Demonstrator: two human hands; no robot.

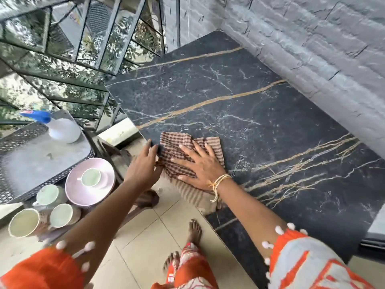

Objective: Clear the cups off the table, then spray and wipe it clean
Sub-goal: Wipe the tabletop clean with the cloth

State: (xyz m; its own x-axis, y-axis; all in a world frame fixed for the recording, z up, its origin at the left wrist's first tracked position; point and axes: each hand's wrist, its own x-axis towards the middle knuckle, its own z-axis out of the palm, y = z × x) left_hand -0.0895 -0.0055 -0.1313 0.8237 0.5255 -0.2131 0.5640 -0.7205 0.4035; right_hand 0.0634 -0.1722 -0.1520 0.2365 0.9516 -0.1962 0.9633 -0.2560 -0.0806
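Observation:
A dark marble table point(239, 105) with gold veins fills the middle and right. A brown checked cloth point(177, 146) lies on its near left corner and hangs over the edge. My right hand point(200, 165) presses flat on the cloth with fingers spread. My left hand point(143, 163) is at the table's corner, fingers straight, touching the cloth's left edge. Three pale green cups point(46, 195) point(61, 215) point(24, 223) stand on a low wooden stand at the lower left, beside a pink plate point(77, 190) bearing a small cup point(91, 177). A white spray bottle point(62, 129) with a blue trigger stands on a metal side table point(31, 161).
A grey stone wall point(312, 49) runs along the table's far right side. A glass and metal railing point(68, 59) stands at the upper left. Beige floor tiles point(150, 236) and my bare feet lie below, between the wooden stand and the table.

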